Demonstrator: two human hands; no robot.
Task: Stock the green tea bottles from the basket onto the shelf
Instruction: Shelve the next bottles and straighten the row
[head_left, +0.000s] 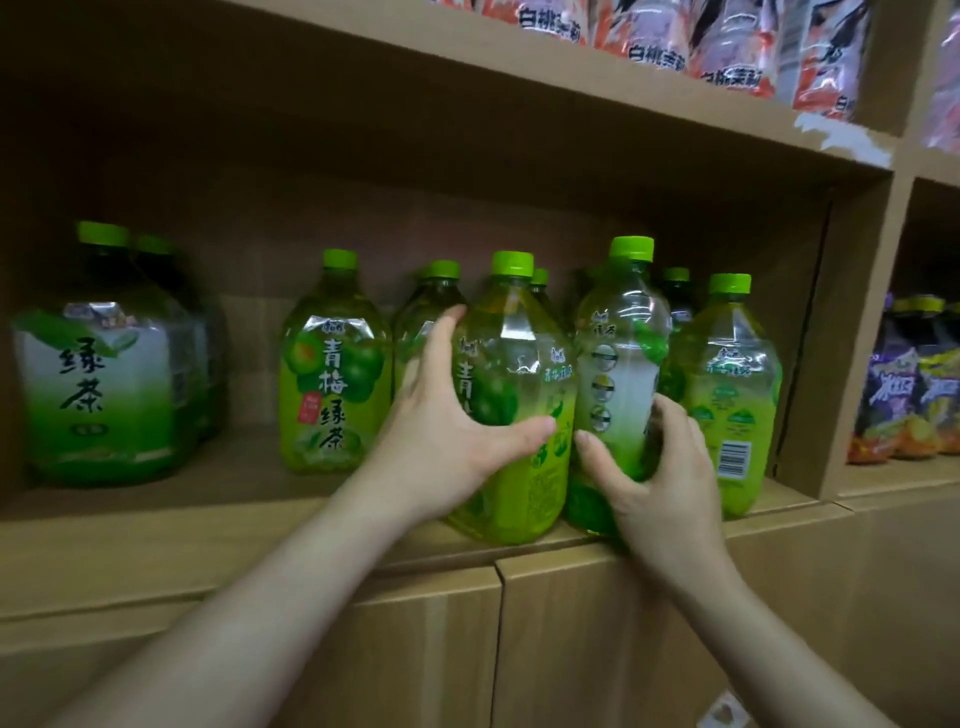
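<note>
Several green-capped tea bottles stand on the wooden shelf (156, 525). My left hand (447, 426) wraps its fingers and thumb around a yellow-green plum tea bottle (514, 374) at the shelf's front edge. My right hand (660, 478) grips the lower part of a green tea bottle (621, 364) with a white-green label, right beside the first. Both bottles are upright and close together. More plum tea bottles stand to the left (335, 364), to the right (730, 395) and behind. The basket is out of view.
A pack of green tea bottles (98, 384) stands at the shelf's left. The shelf above holds pink-orange drink packs (727, 47). A side panel (852, 322) divides off the right compartment with purple and yellow bottles (914, 395). Cabinet fronts lie below.
</note>
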